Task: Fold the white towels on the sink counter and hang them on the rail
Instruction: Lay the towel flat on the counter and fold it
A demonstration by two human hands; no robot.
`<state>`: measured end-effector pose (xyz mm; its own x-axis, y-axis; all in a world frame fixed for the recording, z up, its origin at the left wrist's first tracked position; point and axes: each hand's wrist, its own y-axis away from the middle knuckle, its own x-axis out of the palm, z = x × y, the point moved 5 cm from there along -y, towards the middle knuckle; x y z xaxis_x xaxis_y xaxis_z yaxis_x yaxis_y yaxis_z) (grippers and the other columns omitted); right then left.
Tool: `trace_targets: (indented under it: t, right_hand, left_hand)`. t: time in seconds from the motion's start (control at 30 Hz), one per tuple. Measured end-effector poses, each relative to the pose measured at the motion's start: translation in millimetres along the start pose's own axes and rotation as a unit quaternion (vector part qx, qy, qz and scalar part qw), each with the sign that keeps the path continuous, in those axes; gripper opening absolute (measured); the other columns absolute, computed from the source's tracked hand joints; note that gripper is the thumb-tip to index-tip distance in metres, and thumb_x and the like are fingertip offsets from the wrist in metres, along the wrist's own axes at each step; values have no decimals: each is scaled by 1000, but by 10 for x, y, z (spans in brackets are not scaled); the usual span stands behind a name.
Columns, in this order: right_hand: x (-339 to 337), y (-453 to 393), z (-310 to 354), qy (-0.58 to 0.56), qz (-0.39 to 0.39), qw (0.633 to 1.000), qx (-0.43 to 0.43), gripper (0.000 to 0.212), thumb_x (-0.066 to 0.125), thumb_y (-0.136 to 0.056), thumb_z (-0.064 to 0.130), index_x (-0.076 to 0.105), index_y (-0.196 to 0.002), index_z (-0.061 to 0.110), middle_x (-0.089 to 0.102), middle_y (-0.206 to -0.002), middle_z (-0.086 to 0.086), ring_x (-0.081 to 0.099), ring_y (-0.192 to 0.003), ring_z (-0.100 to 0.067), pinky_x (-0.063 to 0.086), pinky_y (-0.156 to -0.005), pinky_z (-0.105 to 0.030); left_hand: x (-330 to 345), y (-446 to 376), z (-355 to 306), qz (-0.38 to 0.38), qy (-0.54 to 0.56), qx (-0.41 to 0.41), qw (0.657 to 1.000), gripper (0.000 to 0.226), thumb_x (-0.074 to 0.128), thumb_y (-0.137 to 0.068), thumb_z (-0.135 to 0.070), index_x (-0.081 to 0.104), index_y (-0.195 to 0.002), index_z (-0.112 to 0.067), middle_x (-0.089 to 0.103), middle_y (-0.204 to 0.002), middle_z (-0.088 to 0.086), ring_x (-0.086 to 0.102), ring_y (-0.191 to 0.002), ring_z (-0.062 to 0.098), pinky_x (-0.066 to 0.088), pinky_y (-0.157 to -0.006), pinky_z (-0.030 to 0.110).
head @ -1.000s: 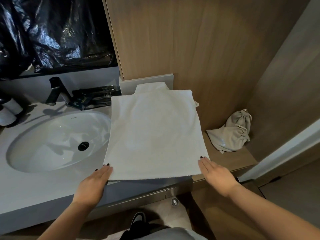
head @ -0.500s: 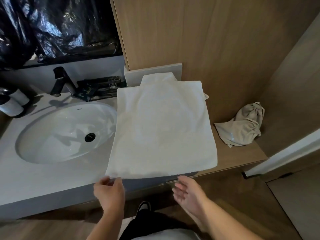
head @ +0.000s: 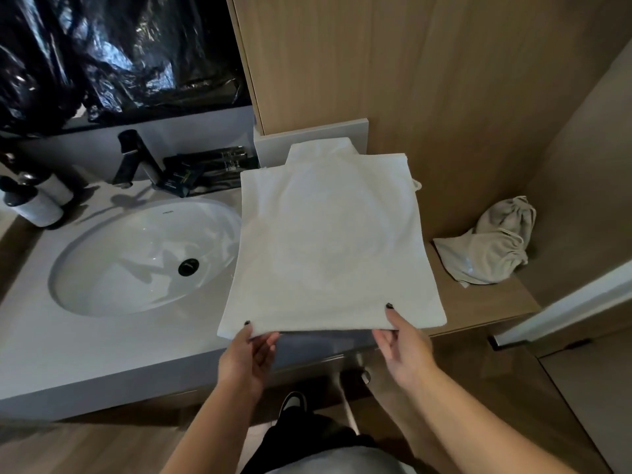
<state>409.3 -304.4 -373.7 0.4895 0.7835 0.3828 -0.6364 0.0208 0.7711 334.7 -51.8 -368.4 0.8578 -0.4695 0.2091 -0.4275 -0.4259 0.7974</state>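
The white towel [head: 328, 241] lies flat on the surface, long axis running 12 to 6 o'clock; left hand [head: 248, 354] and right hand [head: 402, 340] each pinch its 6 o'clock hem, equally near.

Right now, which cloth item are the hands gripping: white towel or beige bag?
The white towel, flat beside the sink; both hands pinch its near edge. The crumpled beige bag lies untouched.

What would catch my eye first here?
A white towel lies flat on the counter, right of the oval sink. Both hands pinch its near edge: left hand near the left corner, right hand further right. A beige bag sits on the wooden shelf.
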Motion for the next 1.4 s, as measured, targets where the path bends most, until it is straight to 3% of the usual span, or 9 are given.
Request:
trace_targets:
  t: [0.2, 0.4, 0.6, 0.77, 0.9, 1.03, 1.13, 1.23, 1.4]
  right_hand:
    - [-403, -67, 592, 54, -63, 992, -93, 22, 65, -92, 9, 61, -114, 7, 69, -107, -13, 69, -93, -24, 56, -75, -33]
    - [-478, 112, 1008, 262, -5, 936, -233, 39, 58, -96, 7, 60, -126, 33, 71, -98, -4, 72, -69, -25, 56, -54, -28]
    - [-336, 346, 1395, 285, 159, 928, -182, 33, 45, -100, 3, 77, -99, 11, 72, -109, -17, 73, -75, -30, 59, -58, -23]
    - [-224, 522, 1582, 375, 227, 876, -202, 40, 47, -93, -13, 67, -119, 10, 72, -114, -9, 71, -104, -27, 60, -82, -32]
    - [-238, 576, 1593, 404, 188, 857, -258, 27, 60, -92, -1, 70, -111, 14, 76, -101, -7, 74, -94, -22, 60, -74, -25]
    - [-317, 531, 1596, 399, 166, 851, -297, 19, 61, -93, 15, 72, -108, 15, 76, -83, -12, 73, -79, -23, 58, -81, -29]
    - [-344, 544, 1621, 405, 175, 841, -313, 22, 69, -82, 25, 77, -99, 14, 67, -65, -9, 62, -63, -16, 54, -68, -19]
    - [-341, 560, 1645, 439, 140, 818, -345, 10, 75, -81, 18, 79, -88, 25, 74, -78, -1, 64, -68, -7, 48, -60, -12]
    - [-134, 535, 1683, 426, 88, 799, -415, 17, 74, -84, 13, 75, -85, 30, 69, -90, 8, 60, -79, -2, 44, -62, -6]
  left_hand:
    - [-114, -5, -316, -26, -30, 42, 998, 15, 51, -100, -10, 54, -113, -2, 62, -67, 13, 58, -38, 11, 48, -38, 17]
    - [-234, 101, -479, 19, -88, 136, 987, 39, 42, -102, -7, 48, -140, -15, 71, -102, 15, 68, -78, 19, 55, -74, 28]
    - [-364, 367, -843, 114, -86, 192, 971, 40, 38, -100, -5, 63, -124, -23, 71, -73, 11, 70, -67, 15, 58, -61, 20]
    - [-286, 575, -1057, 155, -147, 241, 947, 26, 47, -99, -1, 67, -114, -5, 75, -86, 16, 74, -79, 20, 60, -73, 22]
    - [-280, 714, -1076, 154, -279, 313, 895, 30, 63, -87, 10, 70, -110, -8, 77, -95, 12, 74, -90, 20, 58, -73, 19]
    - [-417, 707, -1114, 116, -298, 334, 887, 18, 61, -91, 2, 71, -105, -5, 77, -86, 12, 75, -85, 21, 60, -74, 23]
    - [-535, 752, -1218, 86, -365, 378, 846, 15, 69, -89, -8, 77, -94, -20, 77, -76, 3, 72, -77, 4, 51, -73, 14]
    - [-608, 793, -1314, 48, -384, 425, 819, 13, 75, -84, -18, 79, -82, -30, 71, -68, 0, 54, -55, 0, 37, -49, 6]
    - [-503, 687, -1395, 21, -346, 449, 823, 4, 77, -81, -21, 77, -78, -17, 66, -89, 5, 58, -69, 3, 42, -56, 7]
